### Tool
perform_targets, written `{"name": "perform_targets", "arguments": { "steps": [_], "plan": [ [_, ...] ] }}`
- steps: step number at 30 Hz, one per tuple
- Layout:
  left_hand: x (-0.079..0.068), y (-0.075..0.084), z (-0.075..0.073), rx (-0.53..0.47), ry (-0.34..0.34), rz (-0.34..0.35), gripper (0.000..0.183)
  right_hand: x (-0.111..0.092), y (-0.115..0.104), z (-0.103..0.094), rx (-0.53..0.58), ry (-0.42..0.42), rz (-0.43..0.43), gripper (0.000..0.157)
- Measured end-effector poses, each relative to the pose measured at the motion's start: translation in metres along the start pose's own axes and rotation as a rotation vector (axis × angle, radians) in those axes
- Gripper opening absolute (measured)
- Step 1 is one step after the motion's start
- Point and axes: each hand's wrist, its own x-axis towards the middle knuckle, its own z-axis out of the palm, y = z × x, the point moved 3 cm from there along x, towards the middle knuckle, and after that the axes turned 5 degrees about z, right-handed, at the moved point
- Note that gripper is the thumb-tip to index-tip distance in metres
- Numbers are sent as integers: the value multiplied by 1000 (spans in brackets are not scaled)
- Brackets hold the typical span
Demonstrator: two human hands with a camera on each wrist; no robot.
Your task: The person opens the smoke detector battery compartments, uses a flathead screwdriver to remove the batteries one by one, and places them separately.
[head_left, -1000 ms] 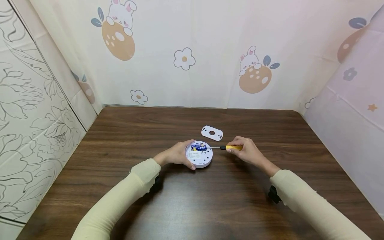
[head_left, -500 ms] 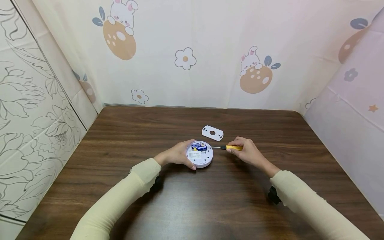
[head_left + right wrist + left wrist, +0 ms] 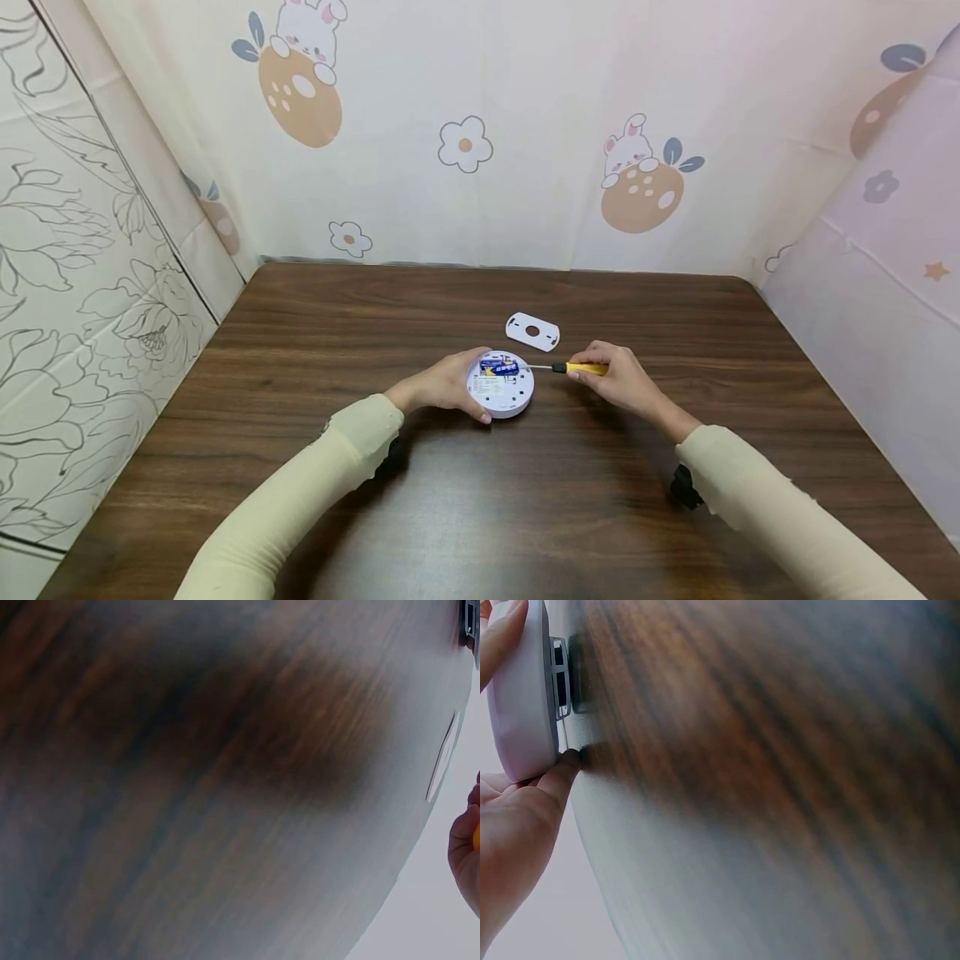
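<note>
A round white smoke detector (image 3: 498,406) sits back side up, a blue-and-yellow battery (image 3: 498,367) lying in its recess. My left hand (image 3: 444,385) grips it from the left, thumb at the near rim and fingers at the far rim. In the left wrist view, the vented underside of the smoke detector (image 3: 525,705) faces the tabletop. My right hand (image 3: 624,380) holds a screwdriver (image 3: 587,368) by its yellow-and-black handle. The shaft points left, its tip right at the battery's right end. Only part of my right hand (image 3: 466,859) shows in the right wrist view.
Just behind the smoke detector, a white mounting plate (image 3: 534,342) with a round centre hole lies flat on the dark wooden table (image 3: 480,517). A printed curtain (image 3: 540,217) hangs along the table's back edge, with more panels at both sides.
The head view has shifted very slightly. Both hands, the smoke detector and the screwdriver keep nearly the same positions, with the tip still at the battery's end.
</note>
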Motion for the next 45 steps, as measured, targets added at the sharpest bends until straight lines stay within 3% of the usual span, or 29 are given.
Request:
{"name": "perform_targets", "arguments": {
  "steps": [20, 31, 34, 41, 45],
  "plan": [
    [-1, 1, -2, 73, -27, -19, 114, 1, 2, -2, -3, 18, 5, 12],
    [-4, 2, -10, 19, -54, 60, 112, -1, 1, -8, -2, 42, -5, 13],
    [-6, 3, -7, 31, -12, 41, 117, -1, 2, -9, 1, 49, -17, 13],
    [-5, 11, 5, 126, 156, 44, 121, 0, 2, -11, 7, 58, -44, 12],
    [-4, 10, 5, 148, 144, 40, 116, 0, 2, -9, 10, 44, -46, 11]
  ]
}}
